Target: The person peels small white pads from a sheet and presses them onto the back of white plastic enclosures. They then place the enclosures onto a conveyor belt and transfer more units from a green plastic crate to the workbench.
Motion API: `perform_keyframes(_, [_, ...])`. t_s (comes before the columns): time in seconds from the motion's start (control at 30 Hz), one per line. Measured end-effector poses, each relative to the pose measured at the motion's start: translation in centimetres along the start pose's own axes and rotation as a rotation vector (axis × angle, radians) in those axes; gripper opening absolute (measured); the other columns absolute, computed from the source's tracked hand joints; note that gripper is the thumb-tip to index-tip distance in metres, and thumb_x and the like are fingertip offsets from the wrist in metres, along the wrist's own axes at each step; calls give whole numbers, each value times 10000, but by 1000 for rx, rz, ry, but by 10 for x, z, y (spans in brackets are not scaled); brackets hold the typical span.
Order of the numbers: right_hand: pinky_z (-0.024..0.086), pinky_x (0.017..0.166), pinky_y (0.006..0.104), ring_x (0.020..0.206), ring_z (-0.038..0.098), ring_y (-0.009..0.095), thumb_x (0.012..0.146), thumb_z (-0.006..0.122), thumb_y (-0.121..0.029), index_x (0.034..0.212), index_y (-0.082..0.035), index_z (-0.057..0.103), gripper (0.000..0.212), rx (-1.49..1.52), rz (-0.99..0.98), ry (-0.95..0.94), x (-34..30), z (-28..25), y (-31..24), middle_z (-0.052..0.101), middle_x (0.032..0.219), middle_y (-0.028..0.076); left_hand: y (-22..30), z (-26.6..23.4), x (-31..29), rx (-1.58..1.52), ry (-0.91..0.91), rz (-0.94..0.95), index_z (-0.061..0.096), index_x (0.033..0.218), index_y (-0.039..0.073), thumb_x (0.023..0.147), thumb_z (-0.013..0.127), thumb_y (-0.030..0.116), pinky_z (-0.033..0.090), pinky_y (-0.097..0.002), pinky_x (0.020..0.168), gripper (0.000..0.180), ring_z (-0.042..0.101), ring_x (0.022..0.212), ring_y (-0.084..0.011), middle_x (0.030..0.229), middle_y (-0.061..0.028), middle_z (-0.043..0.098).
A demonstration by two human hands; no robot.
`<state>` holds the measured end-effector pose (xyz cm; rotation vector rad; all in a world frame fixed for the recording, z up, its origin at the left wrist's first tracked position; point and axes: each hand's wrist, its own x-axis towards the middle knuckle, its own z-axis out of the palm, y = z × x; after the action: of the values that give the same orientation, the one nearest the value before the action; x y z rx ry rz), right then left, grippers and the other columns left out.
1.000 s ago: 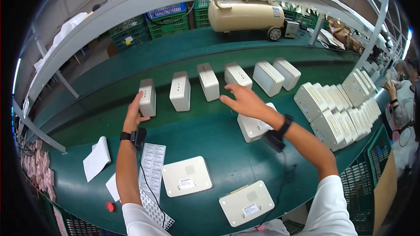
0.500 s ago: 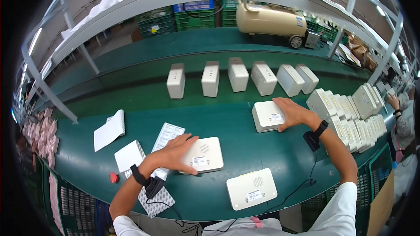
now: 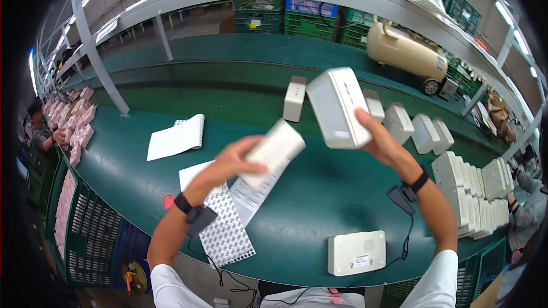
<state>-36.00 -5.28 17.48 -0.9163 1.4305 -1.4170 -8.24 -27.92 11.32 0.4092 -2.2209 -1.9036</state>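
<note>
My left hand [image 3: 231,162] grips a white box-shaped device [image 3: 279,144], tilted and blurred by motion, above printed sheets. Held up and slanted in my right hand [image 3: 382,141] is a second white box-shaped device [image 3: 337,105]; its pale grey face and a narrow side with small dark holes show. It hides part of the row behind it. A third device [image 3: 357,252] lies flat near the table's front edge, a label, a speaker grille and small holes on its upper side. Behind my hands stand several like devices [image 3: 294,100] on the green belt.
Stacked white devices [image 3: 456,174] crowd the table's right side, beside another person's hand [image 3: 512,202]. A notepad [image 3: 177,138], a patterned sheet [image 3: 227,231] and a red cap [image 3: 168,202] lie at left. Pink parcels [image 3: 80,120] are piled far left. A cable [image 3: 406,245] trails from my right wrist.
Both hands have lifted the devices they were touching off the table and tilted them. My view has swung to the left, so the table appears shifted right.
</note>
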Motion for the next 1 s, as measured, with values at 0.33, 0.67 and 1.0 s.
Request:
perform_keyframes(0.33, [497, 942, 474, 1266, 468, 310, 879, 496, -742, 1499, -220, 332, 827, 185, 174, -15, 265, 127, 47, 455, 1405, 104, -46, -209, 102, -288, 532, -255, 460, 1430, 85, 842, 672, 580, 522, -496, 893, 798, 607, 1142, -308, 1293, -156, 584])
perform_keyframes(0.67, [541, 887, 509, 1351, 399, 337, 895, 382, -773, 1539, -187, 289, 875, -116, 295, 131, 321, 128, 88, 328, 1552, 102, -86, -222, 150, 90, 680, -354, 494, 1338, 48, 887, 592, 604, 517, -519, 904, 722, 511, 1265, -397, 1393, -196, 518])
perform_keyframes(1.0, [620, 572, 418, 830, 731, 375, 972, 514, -457, 1178, 97, 585, 595, -488, 232, 59, 216, 90, 53, 673, 1059, 290, -2, 21, 33, 962, -121, 116, 609, 1193, 13, 896, 664, 381, 504, -452, 906, 477, 591, 1092, -371, 1188, -178, 628])
